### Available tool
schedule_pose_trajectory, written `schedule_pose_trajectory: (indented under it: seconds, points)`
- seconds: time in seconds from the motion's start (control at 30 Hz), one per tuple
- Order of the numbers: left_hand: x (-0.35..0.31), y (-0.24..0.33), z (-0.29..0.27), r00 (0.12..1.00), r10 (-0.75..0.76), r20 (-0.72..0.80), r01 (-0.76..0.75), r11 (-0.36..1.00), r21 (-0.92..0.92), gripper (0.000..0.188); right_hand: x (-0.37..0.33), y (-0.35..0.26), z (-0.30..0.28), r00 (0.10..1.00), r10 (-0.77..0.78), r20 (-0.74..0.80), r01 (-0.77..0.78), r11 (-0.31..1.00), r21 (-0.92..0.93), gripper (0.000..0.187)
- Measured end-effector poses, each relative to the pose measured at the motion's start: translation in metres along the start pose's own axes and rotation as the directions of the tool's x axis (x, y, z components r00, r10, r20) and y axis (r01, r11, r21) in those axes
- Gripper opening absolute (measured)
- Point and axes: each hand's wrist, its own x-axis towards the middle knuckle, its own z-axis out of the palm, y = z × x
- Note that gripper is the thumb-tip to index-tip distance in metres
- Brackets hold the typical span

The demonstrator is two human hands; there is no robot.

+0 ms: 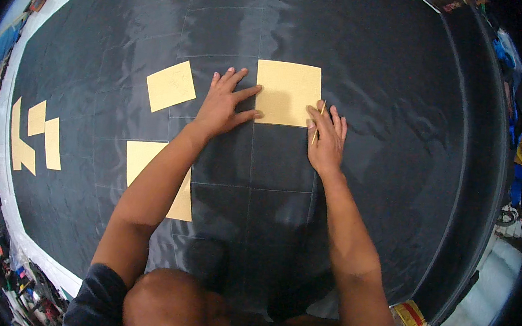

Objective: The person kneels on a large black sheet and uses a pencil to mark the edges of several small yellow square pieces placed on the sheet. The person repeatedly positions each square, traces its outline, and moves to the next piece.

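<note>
A yellow, nearly square card (288,91) lies flat on the black sheet (360,232), its edges close to faint lines drawn there. At its left edge, my left hand (217,105) is open with fingers spread, the thumb and index fingertip touching the card. My right hand (328,147) is at the card's lower right corner, a fingertip resting at its edge. Between the fingers of that hand is a thin, tan, pencil-like stick (316,134), held nearly upright in the picture.
Left of my left hand lies a tilted yellow card (172,87). My left forearm partly covers a larger yellow piece (144,157). Several smaller yellow pieces (53,143) lie near the sheet's left edge. A yellow and red packet (409,317) is at the lower right.
</note>
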Motion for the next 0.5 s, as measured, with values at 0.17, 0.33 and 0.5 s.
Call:
schedule_pose_trajectory:
  seconds: [0.17, 0.33, 0.5]
  points:
    - [0.002, 0.002, -0.002, 1.000, 0.006, -0.023, -0.005, 1.000, 0.031, 0.064, 0.004, 0.033, -0.009, 0.990, 0.075, -0.118, -0.065, 0.994, 0.093, 0.034]
    - [0.001, 0.004, -0.002, 1.000, 0.003, -0.028, -0.001, 0.999, 0.040, 0.061, 0.006, 0.030, -0.009, 0.990, 0.091, -0.104, -0.092, 0.996, -0.009, 0.040]
    - [0.003, 0.004, -0.003, 1.000, 0.016, 0.000, -0.016, 1.000, 0.021, 0.065, 0.006, 0.029, -0.012, 0.990, 0.103, -0.097, -0.106, 0.994, -0.033, 0.040]
